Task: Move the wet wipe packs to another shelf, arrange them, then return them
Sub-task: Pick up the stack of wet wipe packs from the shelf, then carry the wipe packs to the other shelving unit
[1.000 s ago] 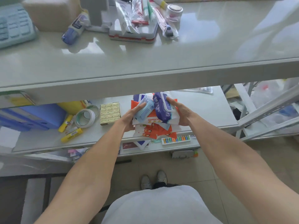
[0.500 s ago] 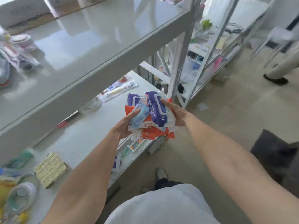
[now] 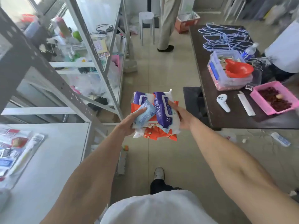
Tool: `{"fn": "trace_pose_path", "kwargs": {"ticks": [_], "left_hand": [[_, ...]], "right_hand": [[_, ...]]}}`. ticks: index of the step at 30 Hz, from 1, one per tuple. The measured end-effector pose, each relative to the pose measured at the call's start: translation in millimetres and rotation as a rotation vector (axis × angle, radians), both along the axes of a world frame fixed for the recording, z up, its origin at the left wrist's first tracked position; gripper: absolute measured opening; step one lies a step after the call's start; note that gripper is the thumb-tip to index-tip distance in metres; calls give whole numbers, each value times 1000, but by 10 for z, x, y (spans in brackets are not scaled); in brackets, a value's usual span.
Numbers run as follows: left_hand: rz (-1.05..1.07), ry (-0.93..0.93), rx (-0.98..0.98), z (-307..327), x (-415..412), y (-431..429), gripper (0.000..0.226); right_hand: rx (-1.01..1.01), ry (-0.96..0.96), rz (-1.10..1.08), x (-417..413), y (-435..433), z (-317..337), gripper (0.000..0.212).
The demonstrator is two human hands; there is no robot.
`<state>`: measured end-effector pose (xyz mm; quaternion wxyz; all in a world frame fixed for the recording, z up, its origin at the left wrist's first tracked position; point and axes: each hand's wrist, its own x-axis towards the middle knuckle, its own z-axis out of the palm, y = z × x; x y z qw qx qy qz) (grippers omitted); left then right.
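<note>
A stack of wet wipe packs hangs in the air over the tiled floor, clamped between both hands. Purple-and-white packs lie on top, a small light-blue pack sits at the left, and orange packs are underneath. My left hand grips the stack's left side with the thumb on the light-blue pack. My right hand holds the right side, thumb on the big purple pack. The grey shelf lies at the lower left, apart from the stack.
A second metal rack full of clutter stands at the upper left. A dark table at the right carries a pink tray, a clear box and wire hangers. A white stool and another person's legs stand ahead.
The stack has come off the lower shelf and out into the aisle, still held by both hands. The view has swung right, from the shelf toward the floor and the dark table.
</note>
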<state>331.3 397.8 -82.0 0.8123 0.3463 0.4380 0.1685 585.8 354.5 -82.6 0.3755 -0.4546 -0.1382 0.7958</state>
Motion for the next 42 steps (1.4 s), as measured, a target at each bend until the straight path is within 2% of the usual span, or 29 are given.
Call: {"fn": "trace_pose_path", "kwargs": {"ticks": [2,5,6,10,16,22,28,31,32,35,42], "left_hand": [[-68,-5,-7,-60,256,105,68],[-122,-3,-22,-157,536,245,82],[-138,-7,-32,-180,623,305,82],[-179,-23,-69,-232,836,542,62],[-164,-12,-56,-164,1030,1180,61],[-77,-24,-31,-128,1023,1940,76],[-62,-5,-52,-295,1067,2920,64],[-52,-47,-72,-304,1136,3518,51],[-58,-52,-79,-301,1165,3716,51],[-42,-53,-106,-248,1253,4329,43],[-73,-63,-109,-123,1663,5544,45]], "right_hand": [[-24,14,-66,238,-86,-53,57],[-22,-24,-103,481,-125,-137,85],[-24,-28,-117,556,-107,-157,88],[-31,-14,-156,735,50,-240,85],[-37,-53,-189,948,767,-204,75],[-18,-84,-97,1000,1712,-129,95],[-81,-142,-72,1070,2707,-268,77],[-59,-168,-67,1096,3284,-222,47],[-67,-165,-75,1108,3475,-199,43],[-79,-156,-107,1172,4058,-126,42],[-59,-166,-164,1517,5134,19,46]]}}
